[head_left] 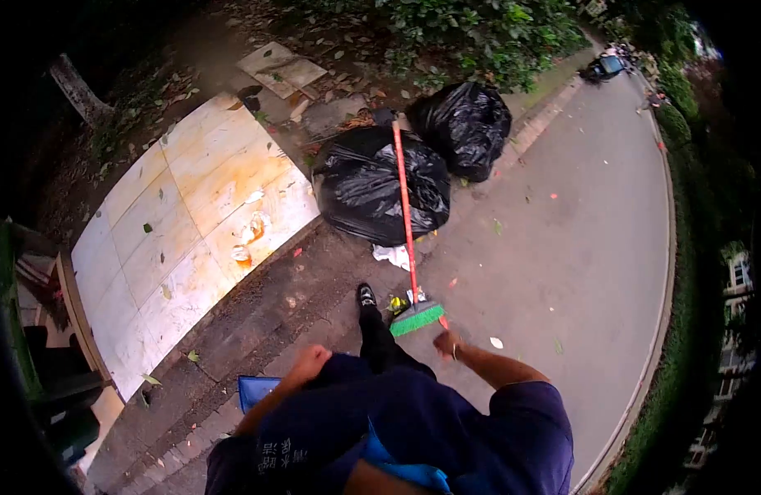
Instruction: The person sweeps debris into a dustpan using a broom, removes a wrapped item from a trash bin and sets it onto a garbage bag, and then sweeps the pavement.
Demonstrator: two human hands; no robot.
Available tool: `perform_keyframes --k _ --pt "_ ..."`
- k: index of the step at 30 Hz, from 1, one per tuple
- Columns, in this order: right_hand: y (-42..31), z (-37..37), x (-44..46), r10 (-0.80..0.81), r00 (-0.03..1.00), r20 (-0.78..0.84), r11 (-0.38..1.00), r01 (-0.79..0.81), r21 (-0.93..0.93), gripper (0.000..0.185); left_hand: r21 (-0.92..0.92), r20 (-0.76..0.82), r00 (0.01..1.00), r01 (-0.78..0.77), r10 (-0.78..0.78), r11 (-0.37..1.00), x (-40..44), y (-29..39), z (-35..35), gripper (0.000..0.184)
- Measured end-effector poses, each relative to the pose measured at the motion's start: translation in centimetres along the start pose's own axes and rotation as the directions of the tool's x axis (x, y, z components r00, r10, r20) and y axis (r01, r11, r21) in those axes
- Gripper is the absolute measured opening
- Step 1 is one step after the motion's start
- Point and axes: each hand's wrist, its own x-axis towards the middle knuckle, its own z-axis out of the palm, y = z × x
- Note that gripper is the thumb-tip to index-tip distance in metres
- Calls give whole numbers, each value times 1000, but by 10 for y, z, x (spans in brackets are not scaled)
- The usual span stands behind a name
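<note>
Our navy shirt (pixel 463 421) lies nearest; our left hand (pixel 309 363) is clenched, our right hand (pixel 447 344) we cannot read. We should step around the push-style broom (pixel 407 214) across the left garbage bag (pixel 356 181).

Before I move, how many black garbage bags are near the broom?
2: one black bag crossed by the red broom handle, a second bag farther up and right in the picture. Others could be hidden behind them.

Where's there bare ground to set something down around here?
The widest free patch is the road, between the broom and the green verge, dotted with small leaves. Crowded: by the black bags, where the broom and a white scrap sit close.
</note>
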Motion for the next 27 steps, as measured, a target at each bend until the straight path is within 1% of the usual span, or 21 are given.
perform_keyframes --k 1,2,4,5,6,7,8,9,10,12,13,14,15,16,18,22,23,24,25,26,27 --pt "22 -39 26 417 892 174 576 -408 709 12 -3 -8 1000 18 -18 1000 14 1 0 24" --pt "86 15 108 445 891 -94 634 -238 736 23 -17 69 996 59 -58 998 18 0 16 24" --pt "142 -85 156 295 868 -400 928 -160 337 16 -9 127 984 124 -122 992 27 -8 16 24" --pt "170 -117 176 204 882 -425 979 -196 63 18 -134 150 968 219 -199 966 27 -12 26 22" --pt "216 -103 252 223 682 -697 956 -292 20 21 -243 166 945 315 -281 917 24 -23 23 20" --pt "224 -165 245 381 710 -592 897 -130 422 21 -252 122 969 242 -217 937 22 -44 31 18" --pt "226 -216 244 603 705 -373 440 96 893 21 -266 85 985 170 -153 949 19 -63 47 18" --pt "224 -260 253 687 700 -197 -10 280 960 22 -265 73 980 196 -183 944 14 -74 41 18" --pt "227 -290 263 715 693 -92 -271 396 877 22 -292 60 960 280 -274 915 9 -73 43 17" --pt "242 -327 275 713 701 -20 -298 329 896 28 -329 48 922 377 -384 866 -7 -76 59 16" --pt "258 -329 299 629 777 8 -378 297 877 46 -65 -111 984 134 -140 989 -11 -78 64 16" --pt "262 -334 314 678 734 30 -375 311 873 44 269 -260 959 -43 115 962 -15 -81 70 16" --pt "271 -335 322 622 782 29 -430 310 848 45 91 -212 977 50 -30 995 -18 -75 74 16" --pt "274 -340 333 559 829 16 -488 314 815 48 -158 -109 959 245 -263 957 -21 -71 73 16" --pt "278 -344 340 488 869 78 -611 277 741 61 -354 23 875 460 -484 814 -19 -60 73 15" --pt "274 -345 338 392 910 133 -749 232 620 57 -405 76 827 536 -557 741 -15 -49 61 15" --pt "274 -337 335 301 949 96 -808 200 554 63 -407 77 825 539 -560 738 -13 -49 56 15" --pt "266 -335 323 305 951 54 -819 233 524 60 -404 81 823 543 -562 736 -12 -49 51 15" --pt "258 -340 300 281 953 115 -855 194 481 56 -411 76 828 534 -556 739 -11 -50 46 15" --pt "254 -327 287 237 971 17 -834 194 517 53 -405 70 830 530 -553 745 -10 -53 41 15" --pt "244 -326 267 236 971 46 -808 170 564 51 -403 63 834 524 -548 751 -12 -54 36 15"
